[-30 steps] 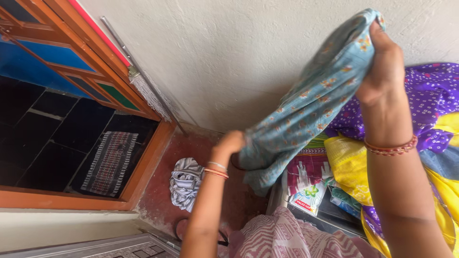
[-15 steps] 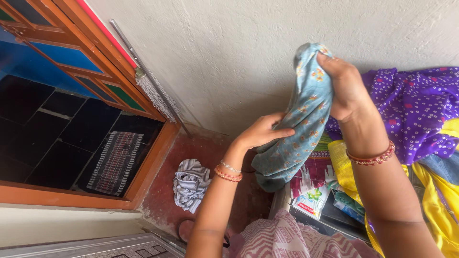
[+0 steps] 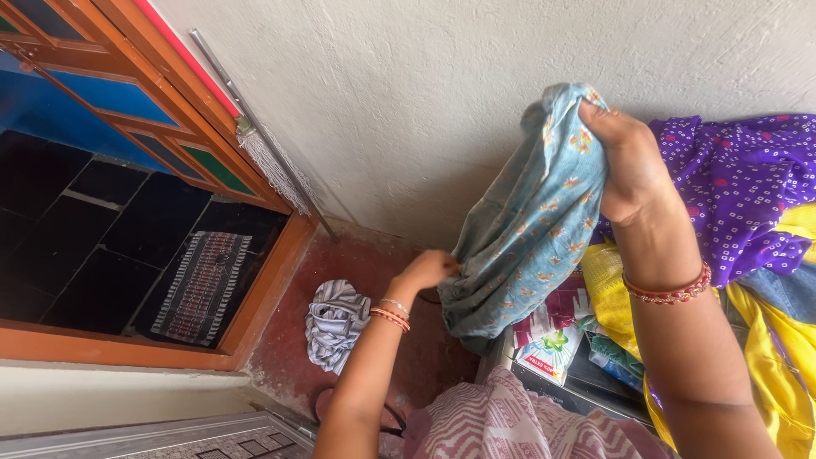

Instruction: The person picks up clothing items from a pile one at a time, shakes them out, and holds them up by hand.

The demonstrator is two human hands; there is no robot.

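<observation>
Rough white plaster wall point(image 3: 442, 93) fills the background, and we take the light blue floral cloth point(image 3: 531, 229) hanging in front of it as our landmark. At the top of the cloth, our right hand point(image 3: 629, 161) has its fingers point(image 3: 599, 119) closed tight around a bunched corner, holding it high. At the cloth's lower left edge, our left hand point(image 3: 425, 270) pinches the fabric, fingers curled shut on the hem, so the cloth hangs slanted between the two hands.

To the right of the cloth lie a purple dotted garment point(image 3: 739, 187) and yellow fabric point(image 3: 765, 340). Just below the cloth sits a printed packet point(image 3: 552, 344). Down to the left of the cloth, a striped rag point(image 3: 333, 323) lies crumpled on the red floor point(image 3: 289, 340). Further left are an orange wooden door frame point(image 3: 195, 119) and a mop point(image 3: 268, 161) leaning against the wall.
</observation>
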